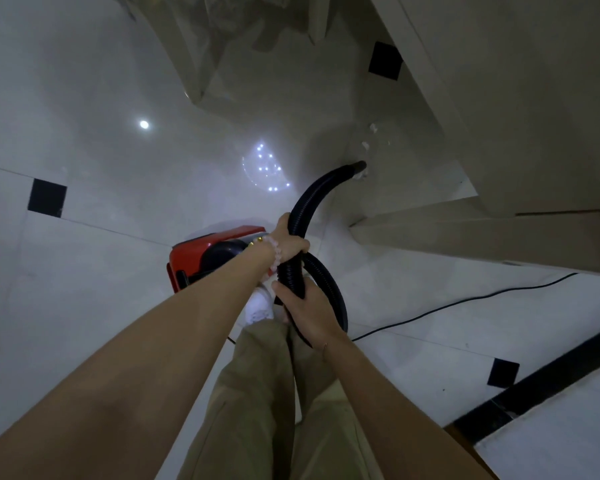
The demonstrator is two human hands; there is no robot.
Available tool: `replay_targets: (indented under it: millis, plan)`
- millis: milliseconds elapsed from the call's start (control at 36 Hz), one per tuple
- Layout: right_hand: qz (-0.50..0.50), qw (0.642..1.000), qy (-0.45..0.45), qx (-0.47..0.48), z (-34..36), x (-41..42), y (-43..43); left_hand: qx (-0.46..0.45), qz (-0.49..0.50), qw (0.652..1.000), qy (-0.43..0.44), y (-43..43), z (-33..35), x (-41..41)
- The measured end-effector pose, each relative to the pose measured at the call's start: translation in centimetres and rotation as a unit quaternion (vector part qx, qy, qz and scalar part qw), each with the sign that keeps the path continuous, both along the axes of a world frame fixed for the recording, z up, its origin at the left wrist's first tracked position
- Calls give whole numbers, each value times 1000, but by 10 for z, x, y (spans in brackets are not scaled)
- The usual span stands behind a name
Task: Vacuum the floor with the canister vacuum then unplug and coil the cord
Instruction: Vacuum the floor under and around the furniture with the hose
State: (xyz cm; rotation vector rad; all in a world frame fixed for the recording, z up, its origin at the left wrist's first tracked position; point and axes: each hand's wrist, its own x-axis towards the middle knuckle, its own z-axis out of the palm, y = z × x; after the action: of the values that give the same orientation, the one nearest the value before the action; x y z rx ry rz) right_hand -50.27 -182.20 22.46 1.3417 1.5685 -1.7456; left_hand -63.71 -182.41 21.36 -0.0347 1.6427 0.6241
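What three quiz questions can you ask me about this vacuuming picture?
1. True or false: the left hand and the right hand both hold the black hose.
2. Which colour is the vacuum canister? A) blue B) red C) green
3. What thin black thing lies along the floor on the person's right?
Key: 1 true; 2 B; 3 the cord.

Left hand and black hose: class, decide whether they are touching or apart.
Touching. The head view shows the left hand with its fingers curled round the black hose, no gap between them.
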Motion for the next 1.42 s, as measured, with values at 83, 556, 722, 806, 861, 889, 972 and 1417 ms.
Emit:
replay_targets:
  millis: [83,556,722,806,861,889,972,1417]
  plan:
    - [-4,1000,1,5,-2,-1,5,13,37,999,-4,3,-3,0]
    - [13,999,9,33,-14,-3,31,21,97,995,23,23,-17,5]
    - [-4,1000,4,31,-18,-7,30,4,14,1000,9,32,-24,-5]
    - [-10,1000,1,29,-19,-9,31,2,-20,1000,19,38,-31,-9]
    - [-12,1000,-1,29,-19,-12,31,0,-27,999,17,40,-36,-11]
    - [-13,999,-2,29,-18,-13,32,-1,-30,999,17,41,-38,-12]
    - [-13,999,-4,32,-19,-17,33,-1,-32,999,23,42,-41,-15]
    - [-15,999,18,26,-23,-29,60,51,118,990,50,50,-41,-14]
